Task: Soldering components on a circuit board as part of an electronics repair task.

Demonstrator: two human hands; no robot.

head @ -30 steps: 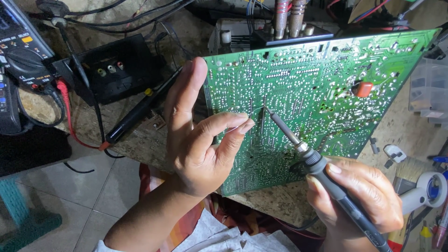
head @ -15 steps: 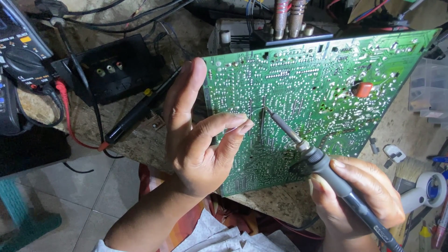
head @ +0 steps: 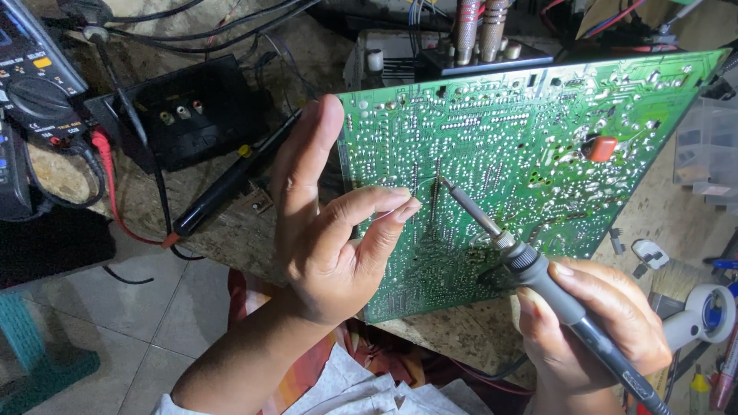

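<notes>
A large green circuit board [head: 538,154] stands tilted on the workbench, solder side toward me, with a small orange component [head: 602,147] on its right part. My left hand [head: 330,230] is at the board's left edge, thumb and forefinger pinched on a thin solder wire whose end reaches the board. My right hand [head: 592,323] grips a dark soldering iron [head: 538,280] like a pen. Its metal tip [head: 446,183] touches the board just right of my left fingertips.
A multimeter [head: 34,92] with a red lead lies at the far left, a black box with round sockets [head: 192,115] beside it. A black probe [head: 223,192] rests on the bench. A tape roll [head: 711,311] and small tools sit at the right edge.
The iron's tip and my right hand have shifted slightly. My left hand keeps its pinch at the same spot on the board.
</notes>
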